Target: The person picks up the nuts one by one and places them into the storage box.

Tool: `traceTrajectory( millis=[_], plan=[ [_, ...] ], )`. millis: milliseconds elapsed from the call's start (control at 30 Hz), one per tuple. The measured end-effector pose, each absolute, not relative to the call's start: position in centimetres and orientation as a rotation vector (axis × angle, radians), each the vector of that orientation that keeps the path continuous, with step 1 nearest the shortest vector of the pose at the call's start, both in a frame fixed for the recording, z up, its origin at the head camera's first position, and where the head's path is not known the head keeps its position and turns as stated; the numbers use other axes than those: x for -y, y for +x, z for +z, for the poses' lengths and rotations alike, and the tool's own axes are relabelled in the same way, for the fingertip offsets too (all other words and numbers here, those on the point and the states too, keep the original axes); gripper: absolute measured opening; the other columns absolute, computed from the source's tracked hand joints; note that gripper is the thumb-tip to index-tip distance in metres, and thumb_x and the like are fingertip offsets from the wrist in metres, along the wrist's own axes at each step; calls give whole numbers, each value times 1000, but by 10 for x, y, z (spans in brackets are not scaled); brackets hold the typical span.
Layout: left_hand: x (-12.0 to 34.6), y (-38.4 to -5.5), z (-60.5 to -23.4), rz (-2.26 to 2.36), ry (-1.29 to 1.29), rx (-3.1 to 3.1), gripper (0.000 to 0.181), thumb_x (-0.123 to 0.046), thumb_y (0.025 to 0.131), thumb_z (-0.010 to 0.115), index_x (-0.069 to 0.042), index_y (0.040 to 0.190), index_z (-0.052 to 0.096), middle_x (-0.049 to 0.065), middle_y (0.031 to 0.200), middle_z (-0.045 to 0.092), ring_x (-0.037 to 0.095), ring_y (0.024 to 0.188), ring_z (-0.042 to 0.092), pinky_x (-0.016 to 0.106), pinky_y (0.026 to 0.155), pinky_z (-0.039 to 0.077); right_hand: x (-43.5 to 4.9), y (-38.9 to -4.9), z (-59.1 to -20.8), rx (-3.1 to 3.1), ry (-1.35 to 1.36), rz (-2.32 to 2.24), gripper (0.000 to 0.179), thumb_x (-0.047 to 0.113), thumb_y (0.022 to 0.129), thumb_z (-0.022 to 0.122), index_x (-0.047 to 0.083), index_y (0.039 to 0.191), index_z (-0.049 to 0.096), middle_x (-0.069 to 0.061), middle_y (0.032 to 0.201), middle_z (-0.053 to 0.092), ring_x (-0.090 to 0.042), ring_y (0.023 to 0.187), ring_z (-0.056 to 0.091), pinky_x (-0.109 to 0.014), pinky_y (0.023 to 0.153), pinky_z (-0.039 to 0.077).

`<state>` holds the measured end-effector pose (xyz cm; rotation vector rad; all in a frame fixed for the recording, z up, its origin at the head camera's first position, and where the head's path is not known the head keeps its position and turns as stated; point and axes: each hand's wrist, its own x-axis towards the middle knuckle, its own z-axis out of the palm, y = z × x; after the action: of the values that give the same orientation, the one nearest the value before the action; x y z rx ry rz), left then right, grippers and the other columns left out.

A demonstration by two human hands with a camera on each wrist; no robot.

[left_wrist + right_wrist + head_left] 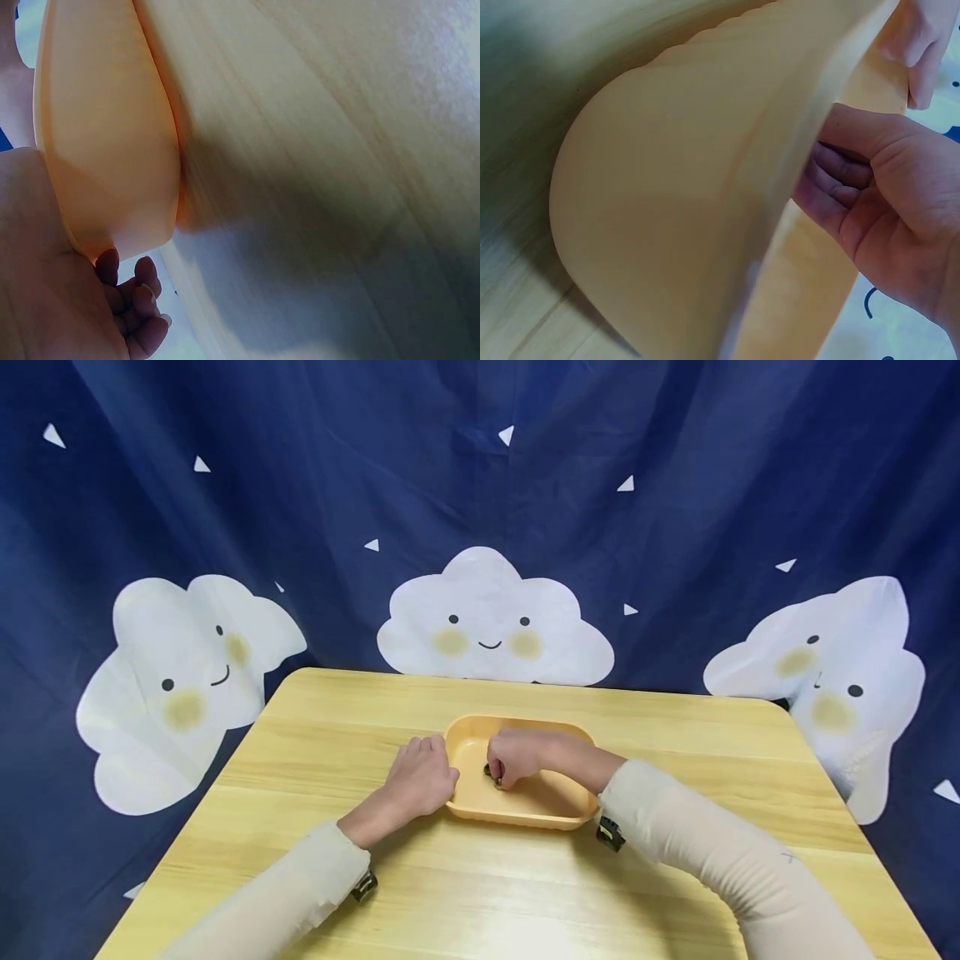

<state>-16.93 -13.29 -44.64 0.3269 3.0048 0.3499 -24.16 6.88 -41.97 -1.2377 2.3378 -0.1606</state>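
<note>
A pale orange plastic basin [517, 819], oblong with rounded corners, stands on the wooden table. My left hand [422, 775] grips its left end, thumb at the rim; in the left wrist view the fingers curl by the basin's corner. Reaching over the basin's right side, my right hand [519, 755] is inside it and pinches a small dark object [498, 783] with brownish glints. Most of that object is covered by the fingers, so its kind is unclear. In the right wrist view the basin wall [667, 172] hides the fingertips and the object.
The light wood tabletop [315, 743] extends around the basin on every side. A dark blue curtain [315, 485] with white smiling clouds hangs behind the table's far edge. Dark wrist devices [611, 833] sit beneath both cream sleeves.
</note>
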Motion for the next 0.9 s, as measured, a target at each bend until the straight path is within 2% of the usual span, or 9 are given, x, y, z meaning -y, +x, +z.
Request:
traceTrajectory(
  millis=[367, 633, 900],
  plan=[
    [133, -169, -446, 350, 334, -3013, 26, -27, 100, 52, -2, 99, 47, 10, 88, 45, 27, 85, 42, 38, 79, 35, -74, -240, -415, -2333, -1233, -263, 11, 6, 84, 77, 8, 95, 80, 0, 94, 78, -4, 81, 63, -18, 75, 53],
    [133, -168, -445, 362, 339, -3008, 28, -27, 100, 51, 1, 103, 49, 10, 88, 46, 27, 84, 43, 38, 79, 36, -101, -240, -406, -2343, -1214, -462, 11, 9, 87, 78, 6, 97, 79, -1, 94, 78, -5, 85, 70, -18, 80, 56],
    [133, -169, -444, 366, 319, -3002, 28, -28, 99, 52, 0, 103, 48, 10, 89, 47, 27, 84, 42, 38, 79, 36, -126, -236, -401, -2365, -1216, -546, 17, 10, 89, 76, 2, 104, 78, -4, 97, 79, -4, 85, 68, -19, 81, 56]
  ],
)
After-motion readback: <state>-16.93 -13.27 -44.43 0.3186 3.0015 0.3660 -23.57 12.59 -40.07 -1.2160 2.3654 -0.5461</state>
